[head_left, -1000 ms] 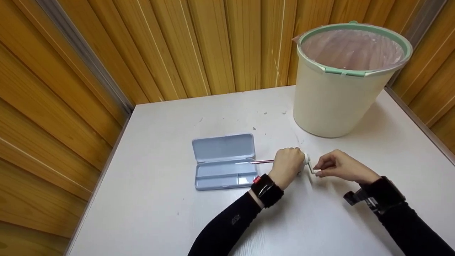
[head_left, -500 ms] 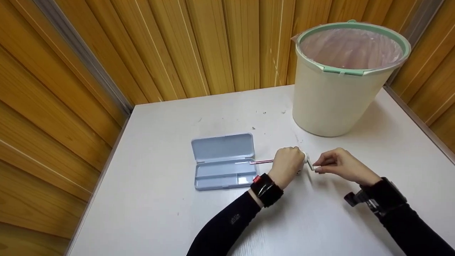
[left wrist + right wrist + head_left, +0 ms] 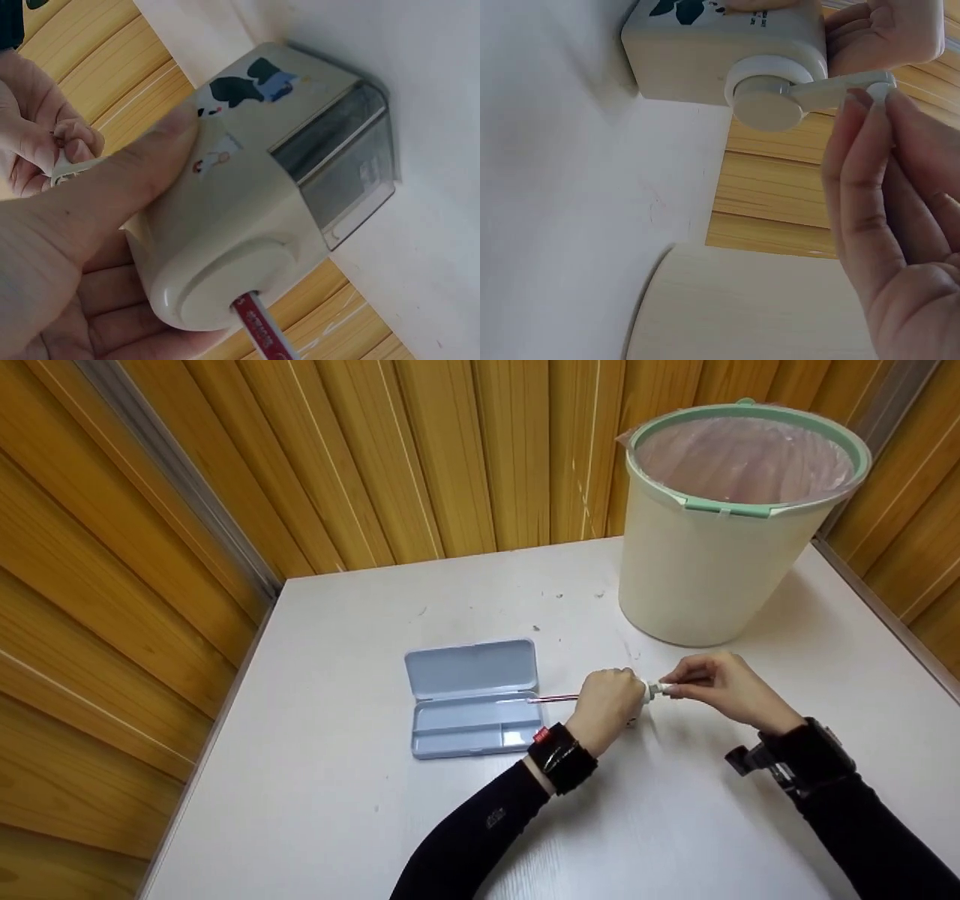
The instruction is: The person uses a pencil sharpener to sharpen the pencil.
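Note:
A cream crank pencil sharpener (image 3: 225, 187) with a clear shavings drawer (image 3: 345, 165) stands on the table, mostly covered by the left hand in the head view. My left hand (image 3: 609, 709) grips its body, thumb on one side and fingers on the other. A red striped pencil (image 3: 259, 322) sticks out of the sharpener's hole; its far end reaches over the pencil case in the head view. With thumb and fingertips my right hand (image 3: 724, 690) pinches the small white knob (image 3: 879, 91) at the end of the crank handle (image 3: 840, 88).
An open blue pencil case (image 3: 457, 727) with several compartments lies left of the hands. A cream bin (image 3: 697, 577) with a green rim and a plastic liner stands at the back right. Dark specks dot the white table (image 3: 315, 735). Wood-panelled walls (image 3: 450, 457) close off the back and sides.
The right hand has moved up and slightly away from the person with the crank knob, turning the handle. Left hand, sharpener and pencil stay nearly in place.

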Tool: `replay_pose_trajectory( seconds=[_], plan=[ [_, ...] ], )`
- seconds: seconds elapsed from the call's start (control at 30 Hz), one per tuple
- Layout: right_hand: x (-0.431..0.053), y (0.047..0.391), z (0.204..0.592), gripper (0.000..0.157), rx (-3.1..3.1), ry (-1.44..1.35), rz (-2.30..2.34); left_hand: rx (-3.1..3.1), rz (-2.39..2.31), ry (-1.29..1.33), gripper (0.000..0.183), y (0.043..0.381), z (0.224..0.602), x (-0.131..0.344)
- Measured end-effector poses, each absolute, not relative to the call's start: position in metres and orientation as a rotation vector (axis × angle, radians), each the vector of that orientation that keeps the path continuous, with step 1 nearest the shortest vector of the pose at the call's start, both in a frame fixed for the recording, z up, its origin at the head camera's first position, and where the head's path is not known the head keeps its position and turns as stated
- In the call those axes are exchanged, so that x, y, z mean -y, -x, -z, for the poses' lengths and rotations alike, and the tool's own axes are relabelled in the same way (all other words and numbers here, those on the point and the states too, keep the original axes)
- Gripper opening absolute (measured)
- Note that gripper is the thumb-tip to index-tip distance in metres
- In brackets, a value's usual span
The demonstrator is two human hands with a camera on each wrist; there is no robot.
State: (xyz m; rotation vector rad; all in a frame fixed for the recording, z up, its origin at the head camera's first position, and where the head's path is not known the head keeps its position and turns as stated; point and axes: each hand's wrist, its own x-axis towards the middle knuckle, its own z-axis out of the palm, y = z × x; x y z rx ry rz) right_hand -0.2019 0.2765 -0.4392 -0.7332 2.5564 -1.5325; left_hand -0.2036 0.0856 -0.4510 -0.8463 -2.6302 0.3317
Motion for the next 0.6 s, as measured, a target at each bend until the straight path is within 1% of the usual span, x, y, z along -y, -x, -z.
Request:
replay_pose_trajectory(
  seconds=[0.13, 0.33, 0.6],
  plan=[
    [-0.277, 0.207, 0.437, 0.009, -2.637, 0.726, 1.512, 2.596, -0.299, 0.850, 0.016, 0.205, 0.452, -0.086],
    [-0.275, 0.214, 0.436, 0.014, -2.680, 0.661, 1.505, 2.571, -0.264, 0.854, 0.016, 0.206, 0.454, -0.085],
    [-0.271, 0.230, 0.437, 0.016, -2.710, 0.591, 1.453, 2.576, -0.267, 0.883, 0.017, 0.206, 0.453, -0.082]
  ],
)
